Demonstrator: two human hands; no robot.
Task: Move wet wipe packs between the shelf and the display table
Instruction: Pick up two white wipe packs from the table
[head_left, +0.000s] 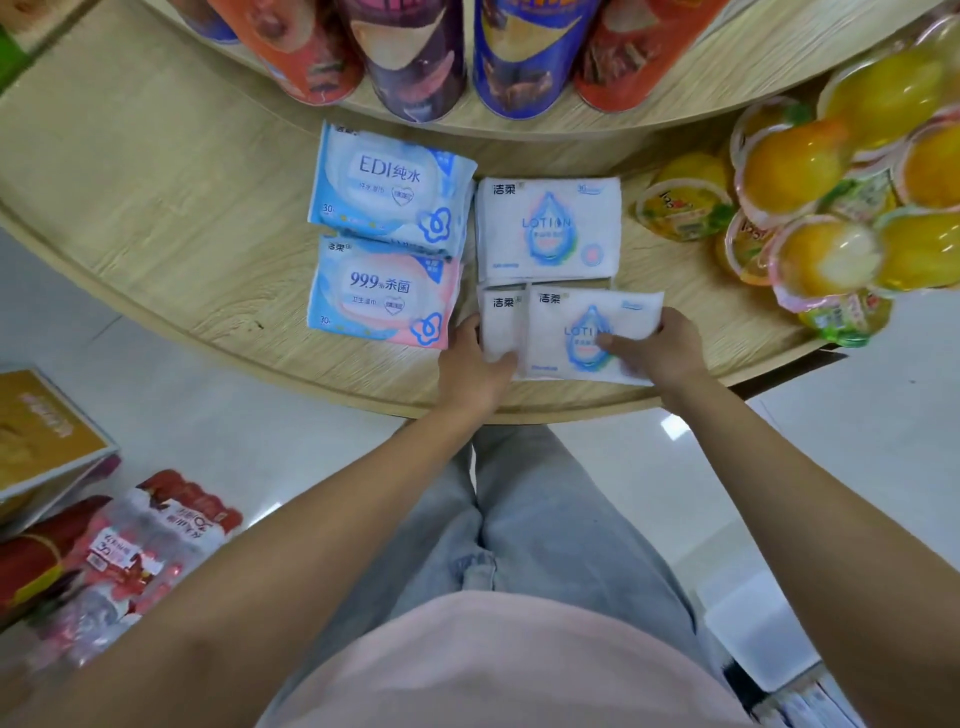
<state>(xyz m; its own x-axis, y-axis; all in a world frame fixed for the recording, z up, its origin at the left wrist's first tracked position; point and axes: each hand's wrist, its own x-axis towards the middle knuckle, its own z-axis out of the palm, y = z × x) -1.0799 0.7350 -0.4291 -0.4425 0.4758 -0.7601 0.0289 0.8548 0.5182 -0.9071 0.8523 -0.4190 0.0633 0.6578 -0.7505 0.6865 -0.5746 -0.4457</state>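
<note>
Stood over the wooden display table (182, 249) with both arms out. Pinched the near LOTION pack (587, 338) in the right hand (662, 351), thumb laid across its printed face and fingers curled round its right edge. Gripped a second white pack (496, 325) in the left hand (470, 366), thumb on top and fingers wrapped at its left side; could see only that pack's left strip, the rest tucked beneath the near LOTION pack. Could not tell whether either was lifted clear or resting on the wood, close to the table's front edge. Found three more already laid flat on the table: a far LOTION pack (548, 228) just behind the held pair, an EDI pure-water pack (389, 182) to its left, and a 99.9% sanitising pack (382, 293) in front of that, all close together in two rows. Judged the work well along if the table was the destination, with these two the last to settle into the block; judged it barely begun if bound for the shelf, with three untouched. Saw no shelf slot for wipes, only crisp tubes (415, 57) on the tier above and fruit jelly cups (795, 166) to the right.
</note>
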